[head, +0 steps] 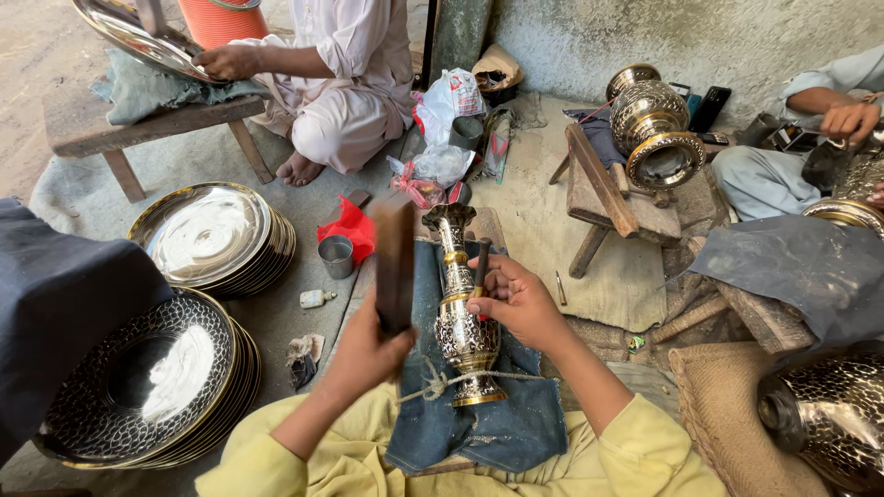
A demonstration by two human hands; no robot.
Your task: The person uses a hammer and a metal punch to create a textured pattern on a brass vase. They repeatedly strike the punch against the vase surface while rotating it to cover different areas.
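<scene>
Two hands at work. Left hand (364, 350) wraps its fingers around a dark wooden block (394, 265), raised upright. Right hand (517, 299) pinches a thin chisel (482, 267) against the engraved brass vase (460, 313), which lies centre on blue denim cloth (516, 423), tied down with cord (440, 379). Vase likely heavy, rigid, slick where polished; the narrow neck offers the best grip. Stacked engraved plates (147, 382) near left; concrete floor, rough far wall; other workers seated beyond.
</scene>
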